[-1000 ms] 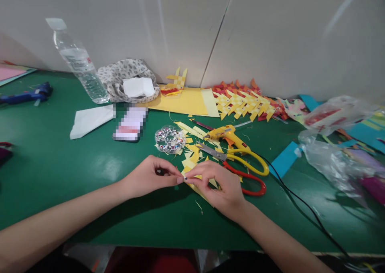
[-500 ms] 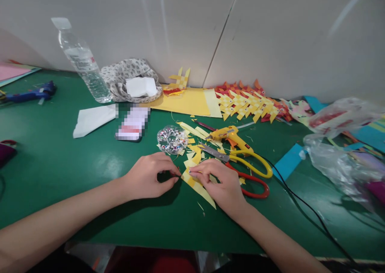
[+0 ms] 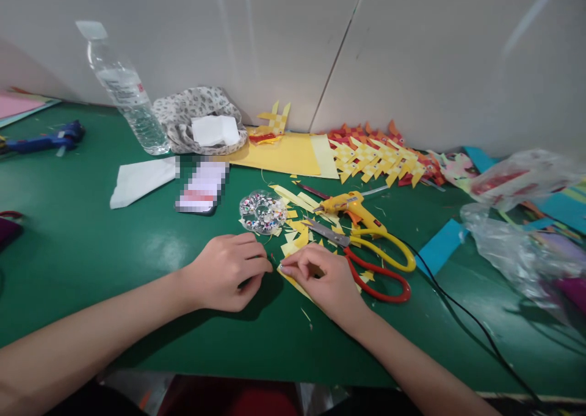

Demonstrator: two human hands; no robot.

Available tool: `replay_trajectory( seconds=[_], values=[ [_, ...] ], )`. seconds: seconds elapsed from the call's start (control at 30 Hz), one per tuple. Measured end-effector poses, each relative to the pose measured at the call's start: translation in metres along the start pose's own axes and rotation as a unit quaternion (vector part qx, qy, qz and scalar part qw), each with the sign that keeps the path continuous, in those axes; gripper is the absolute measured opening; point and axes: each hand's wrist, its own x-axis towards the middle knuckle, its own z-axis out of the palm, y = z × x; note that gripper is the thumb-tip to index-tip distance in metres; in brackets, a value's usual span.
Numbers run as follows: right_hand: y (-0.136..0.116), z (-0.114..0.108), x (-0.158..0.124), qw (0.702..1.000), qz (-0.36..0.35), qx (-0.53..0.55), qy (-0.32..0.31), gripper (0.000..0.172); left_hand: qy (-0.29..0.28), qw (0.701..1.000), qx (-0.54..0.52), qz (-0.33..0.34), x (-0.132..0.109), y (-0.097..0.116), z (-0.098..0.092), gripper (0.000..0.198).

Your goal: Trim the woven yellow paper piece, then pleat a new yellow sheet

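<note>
My left hand (image 3: 233, 272) is curled just left of a yellow folded-paper piece (image 3: 295, 284), its fingers bent and the thumb tucked beneath. Anything inside it is hidden. Thumb and forefinger of my right hand (image 3: 329, 284) pinch at the pointed left end of that paper piece and cover most of it. A tiny shiny spot shows at those fingertips, too small to name. Just beyond the hands sits a clear round case (image 3: 262, 212) of small googly eyes. Scissors (image 3: 366, 248) with one yellow and one red handle lie beside my right hand on yellow paper scraps (image 3: 297, 239).
A yellow glue gun (image 3: 352, 208) with a black cord lies behind the scissors. Woven paper fish (image 3: 375, 156) line the wall. At left are a phone (image 3: 204, 187), a tissue (image 3: 141, 181), a water bottle (image 3: 126, 92) and a blue glue gun (image 3: 50, 141). Plastic bags (image 3: 508, 239) lie right.
My right hand has shifted left along the yellow paper piece to its tip, covering more of it. My left hand's fingers have closed up and its thumb has drawn in.
</note>
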Motion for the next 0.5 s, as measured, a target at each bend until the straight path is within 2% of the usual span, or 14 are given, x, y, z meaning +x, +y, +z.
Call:
replay_trajectory(
  seconds=[0.1,0.3,0.5],
  values=[
    [-0.0003,0.0001,0.0,1.0,-0.014,-0.015,0.0,0.035,-0.003,1.0,0.003,0.003,-0.0013,0.0,0.0004,0.027],
    [-0.0019,0.0,0.0,0.999,-0.014,-0.033,-0.006,0.035,-0.047,0.999,0.003,0.003,-0.0029,-0.0003,0.0021,0.034],
    [-0.001,0.0001,-0.0001,0.999,0.0,-0.04,-0.012,0.034,-0.045,0.999,-0.002,0.006,-0.0021,-0.0008,0.002,0.03]
  ],
)
